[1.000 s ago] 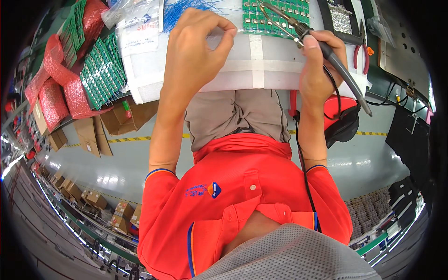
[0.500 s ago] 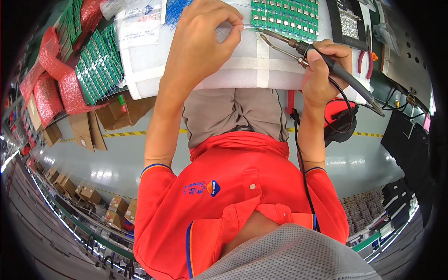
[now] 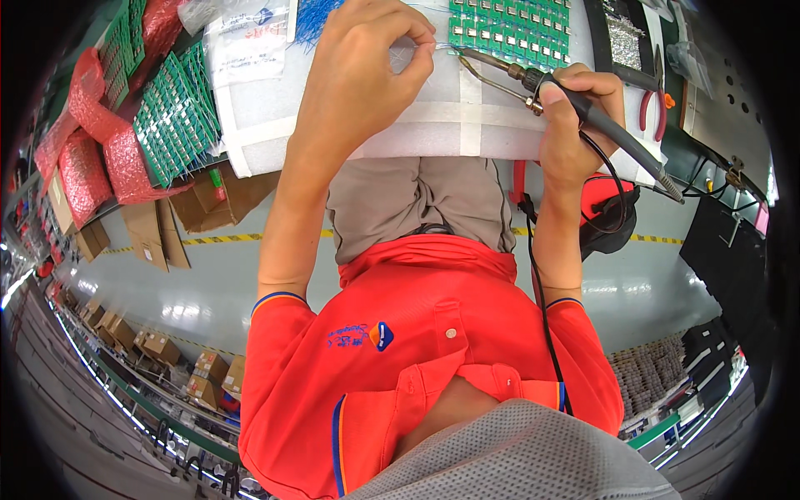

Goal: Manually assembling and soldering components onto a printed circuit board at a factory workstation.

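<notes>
My left hand [image 3: 357,83] is closed in a pinch on a thin wire [image 3: 444,46] that runs toward the near left corner of a green circuit board panel [image 3: 510,35]. The panel carries rows of small silvery parts and lies on the white foam pad [image 3: 400,137]. My right hand [image 3: 575,125] is wrapped round the dark handle of a soldering iron [image 3: 621,137]. A thin curved metal tube [image 3: 492,82] runs beside its barrel. The iron's tip is close to the wire's end at the panel edge; whether they touch is too small to tell.
Blue wires [image 3: 317,21] and a clear plastic bag [image 3: 248,50] lie left of the panel. More wired boards [image 3: 177,117] and red bubble wrap [image 3: 125,158] are further left. Red-handled pliers [image 3: 660,112] and a dark tray [image 3: 623,37] holding silvery material are at the right.
My right hand has shifted the soldering iron slightly left and up, bringing its tip nearer the wire by the panel's corner. My left hand has barely moved.
</notes>
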The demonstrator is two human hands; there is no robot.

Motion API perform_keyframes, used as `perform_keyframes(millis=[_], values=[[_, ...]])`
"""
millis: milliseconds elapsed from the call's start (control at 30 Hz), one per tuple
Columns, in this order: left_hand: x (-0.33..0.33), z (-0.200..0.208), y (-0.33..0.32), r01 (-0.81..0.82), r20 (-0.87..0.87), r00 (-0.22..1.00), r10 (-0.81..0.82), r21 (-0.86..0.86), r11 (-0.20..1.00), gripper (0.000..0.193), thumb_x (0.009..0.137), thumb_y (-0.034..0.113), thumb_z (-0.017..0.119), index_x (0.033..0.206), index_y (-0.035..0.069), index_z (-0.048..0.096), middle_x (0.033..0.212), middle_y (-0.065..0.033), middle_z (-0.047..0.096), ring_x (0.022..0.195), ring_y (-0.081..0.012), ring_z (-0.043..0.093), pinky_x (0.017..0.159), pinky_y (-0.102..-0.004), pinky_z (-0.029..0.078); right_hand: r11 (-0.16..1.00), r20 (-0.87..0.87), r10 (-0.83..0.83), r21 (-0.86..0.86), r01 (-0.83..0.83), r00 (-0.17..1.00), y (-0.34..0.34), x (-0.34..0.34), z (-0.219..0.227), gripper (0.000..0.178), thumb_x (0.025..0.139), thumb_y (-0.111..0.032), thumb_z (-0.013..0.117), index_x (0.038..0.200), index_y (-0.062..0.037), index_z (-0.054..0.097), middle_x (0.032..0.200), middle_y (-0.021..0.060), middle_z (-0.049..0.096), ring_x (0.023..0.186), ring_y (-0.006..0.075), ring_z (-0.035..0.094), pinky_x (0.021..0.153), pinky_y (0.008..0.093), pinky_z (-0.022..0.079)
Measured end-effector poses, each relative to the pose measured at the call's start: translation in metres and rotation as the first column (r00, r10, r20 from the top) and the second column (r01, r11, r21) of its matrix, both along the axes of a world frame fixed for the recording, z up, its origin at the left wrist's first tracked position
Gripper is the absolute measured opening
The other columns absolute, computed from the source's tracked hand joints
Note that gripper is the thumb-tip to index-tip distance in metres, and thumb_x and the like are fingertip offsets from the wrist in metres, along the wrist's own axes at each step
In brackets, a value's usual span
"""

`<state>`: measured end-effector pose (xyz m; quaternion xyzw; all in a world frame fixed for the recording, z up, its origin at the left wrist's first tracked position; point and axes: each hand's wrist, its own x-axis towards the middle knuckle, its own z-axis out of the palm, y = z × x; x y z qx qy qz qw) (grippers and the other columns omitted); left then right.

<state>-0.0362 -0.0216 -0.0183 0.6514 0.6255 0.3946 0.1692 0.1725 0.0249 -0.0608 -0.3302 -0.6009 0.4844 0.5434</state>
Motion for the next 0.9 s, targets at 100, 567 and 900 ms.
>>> perform_keyframes(millis=[100,567,900], values=[[0.0,0.0,0.0,-0.001,-0.002,1.0,0.001,-0.007,1.0,0.007,0.076,-0.004,0.069,0.08,-0.002,0.063,0.085,-0.0123,0.066,0.086,-0.0298,0.06,0.076,-0.0365,0.049,1.0,0.004,-0.002,0.003,0.002,1.0,0.0,0.001,-0.001,0.021,0.079,0.009,0.064,0.094,-0.0007,0.052,0.081,0.0093,0.059,0.068,0.01,0.05,0.063,0.0216,0.041],[-0.003,0.017,-0.003,-0.007,0.04,0.999,0.011,-0.106,0.994,0.008,0.077,-0.004,0.069,0.082,-0.002,0.064,0.086,-0.0125,0.068,0.088,-0.0293,0.062,0.074,-0.0348,0.051,0.994,-0.12,-0.079,0.061,0.087,0.99,0.001,0.001,-0.002,0.022,0.072,0.01,0.055,0.091,0.0003,0.049,0.073,0.0112,0.054,0.067,0.0144,0.046,0.064,0.0257,0.038],[0.01,0.014,0.003,0.05,0.033,0.998,-0.049,-0.028,0.998,0.008,0.078,-0.002,0.069,0.082,-0.003,0.063,0.105,-0.0174,0.066,0.096,-0.0348,0.062,0.083,-0.039,0.05,0.987,-0.133,-0.138,0.067,0.147,0.982,0.0,0.002,-0.002,0.019,0.072,0.008,0.055,0.087,-0.0002,0.048,0.07,0.0109,0.052,0.064,0.0138,0.043,0.064,0.0261,0.037]])
